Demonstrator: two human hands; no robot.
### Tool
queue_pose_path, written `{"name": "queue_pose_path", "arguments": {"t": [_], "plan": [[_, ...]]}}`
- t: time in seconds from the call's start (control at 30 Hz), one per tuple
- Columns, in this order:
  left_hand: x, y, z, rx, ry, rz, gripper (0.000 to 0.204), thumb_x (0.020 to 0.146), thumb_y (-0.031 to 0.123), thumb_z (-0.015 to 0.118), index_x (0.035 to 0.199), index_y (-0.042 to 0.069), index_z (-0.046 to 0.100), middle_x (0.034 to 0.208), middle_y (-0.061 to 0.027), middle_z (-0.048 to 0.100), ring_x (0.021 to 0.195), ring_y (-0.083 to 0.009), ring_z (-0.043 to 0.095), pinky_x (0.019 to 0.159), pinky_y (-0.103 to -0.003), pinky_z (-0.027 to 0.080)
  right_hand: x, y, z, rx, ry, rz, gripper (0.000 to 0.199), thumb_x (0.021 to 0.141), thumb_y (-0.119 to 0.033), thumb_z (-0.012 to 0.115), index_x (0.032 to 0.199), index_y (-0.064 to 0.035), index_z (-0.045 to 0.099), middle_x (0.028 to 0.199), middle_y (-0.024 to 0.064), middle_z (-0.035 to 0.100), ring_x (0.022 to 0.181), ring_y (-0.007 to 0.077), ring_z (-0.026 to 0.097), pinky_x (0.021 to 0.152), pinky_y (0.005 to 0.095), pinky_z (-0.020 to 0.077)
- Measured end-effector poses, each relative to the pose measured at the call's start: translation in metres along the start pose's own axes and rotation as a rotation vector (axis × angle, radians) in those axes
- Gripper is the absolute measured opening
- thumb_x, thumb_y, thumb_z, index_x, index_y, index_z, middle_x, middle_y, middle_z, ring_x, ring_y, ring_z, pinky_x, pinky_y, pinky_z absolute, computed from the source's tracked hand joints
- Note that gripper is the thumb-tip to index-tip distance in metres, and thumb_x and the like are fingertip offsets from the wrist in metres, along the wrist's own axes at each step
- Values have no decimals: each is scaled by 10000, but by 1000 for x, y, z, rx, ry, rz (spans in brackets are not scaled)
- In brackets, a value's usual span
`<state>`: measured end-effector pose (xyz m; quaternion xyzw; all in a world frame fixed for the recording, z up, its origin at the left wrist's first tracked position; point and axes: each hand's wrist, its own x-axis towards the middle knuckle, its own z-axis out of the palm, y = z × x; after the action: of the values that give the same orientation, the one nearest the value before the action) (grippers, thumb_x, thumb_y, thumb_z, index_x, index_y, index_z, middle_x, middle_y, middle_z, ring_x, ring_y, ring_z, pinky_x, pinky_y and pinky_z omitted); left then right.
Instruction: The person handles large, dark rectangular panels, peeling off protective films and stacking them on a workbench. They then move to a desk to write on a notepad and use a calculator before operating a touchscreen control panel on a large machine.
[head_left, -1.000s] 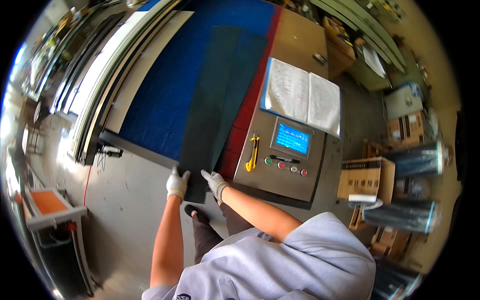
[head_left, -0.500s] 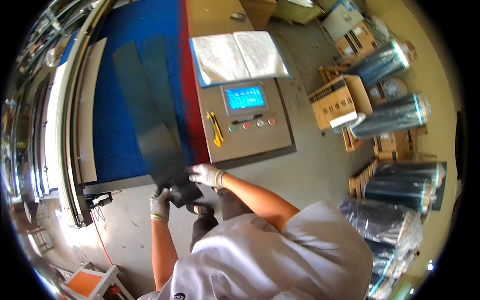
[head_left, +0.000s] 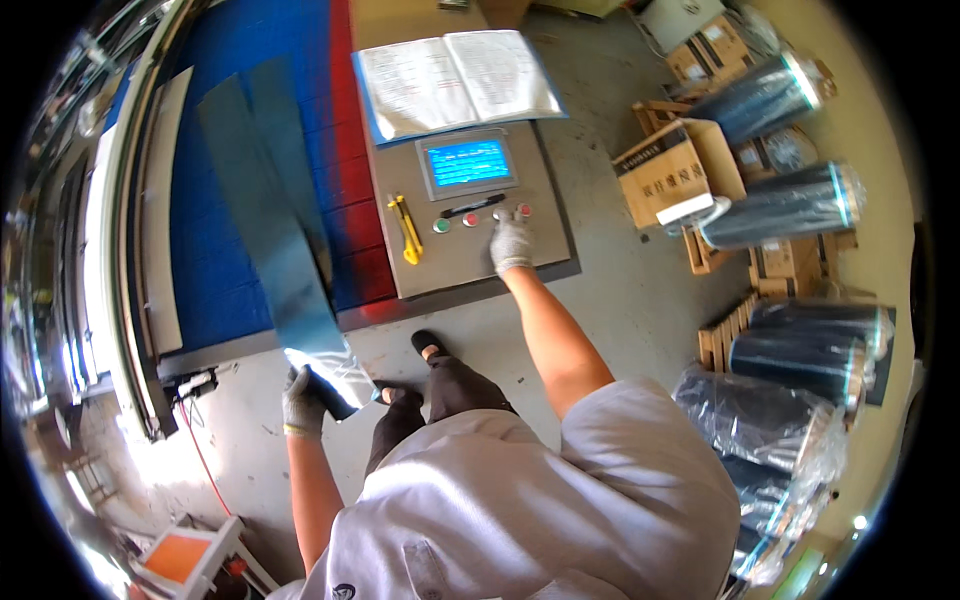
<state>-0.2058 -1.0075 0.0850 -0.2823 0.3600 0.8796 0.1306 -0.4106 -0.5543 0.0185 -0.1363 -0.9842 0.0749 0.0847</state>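
A long dark grey-green strip of glossy sheet (head_left: 285,265) runs from the blue bed over its near edge, its near end bending and catching the light. My gloved left hand (head_left: 302,402) is closed on the left edge of that end, above the floor. A second dark strip (head_left: 283,140) lies partly under it, fanning apart at the far end. My gloved right hand (head_left: 512,246) is over the control panel (head_left: 455,255), its fingers reaching to the buttons near the red button (head_left: 523,210). It holds nothing I can see; whether a finger presses a button is hidden.
A lit blue screen (head_left: 467,163), a black marker (head_left: 473,206) and a yellow cutter (head_left: 405,230) are on the panel, beyond them an open binder (head_left: 455,85). A machine rail (head_left: 140,220) flanks the blue bed (head_left: 215,300). Wrapped rolls (head_left: 785,215) and cartons (head_left: 665,180) stand right.
My right hand has left the strip's near end and moved right to the panel's buttons. My left hand keeps its hold, and the strip's end now lies flatter and shines.
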Motion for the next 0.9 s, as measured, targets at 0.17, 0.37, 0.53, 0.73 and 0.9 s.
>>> {"name": "queue_pose_path", "arguments": {"t": [0.17,0.37,0.53,0.73,0.9], "plan": [[-3,4,54,-42,-43,77,369,910,100,572,1268,32,515,1145,-85,631,1053,-222,613,950,-377,474,3,-7,-15,-16,58,-104,204,804,-161,612,996,-108,657,1056,191,603,906,366,634,730,489,512],[-22,27,63,566,48,180,304,878,47,617,1180,22,607,932,-37,665,823,-103,594,737,-255,476,-93,-145,-48,1100,-805,72,467,923,-457,593,1124,-36,561,861,104,670,805,265,631,689,379,492],[-42,39,46,1159,98,299,352,865,60,625,1201,-29,570,1031,-64,670,955,-174,597,880,-328,483,-143,-241,-83,1616,-1149,372,445,828,-297,737,1135,1,616,1117,70,639,1074,191,538,1024,298,317],[-74,102,46,936,45,468,663,949,446,560,1363,-60,448,1281,-158,581,1170,-211,539,1010,-349,421,-135,-271,-165,1440,-952,-258,348,833,-104,678,1148,27,612,1056,134,680,991,231,618,934,341,440],[-98,190,102,698,-71,443,681,927,458,593,1344,-66,468,1256,-115,590,1159,-175,517,1029,-314,389,-155,-272,-197,1256,-598,-753,240,893,-59,599,1115,28,627,1135,178,646,1065,312,604,952,375,437]]}}
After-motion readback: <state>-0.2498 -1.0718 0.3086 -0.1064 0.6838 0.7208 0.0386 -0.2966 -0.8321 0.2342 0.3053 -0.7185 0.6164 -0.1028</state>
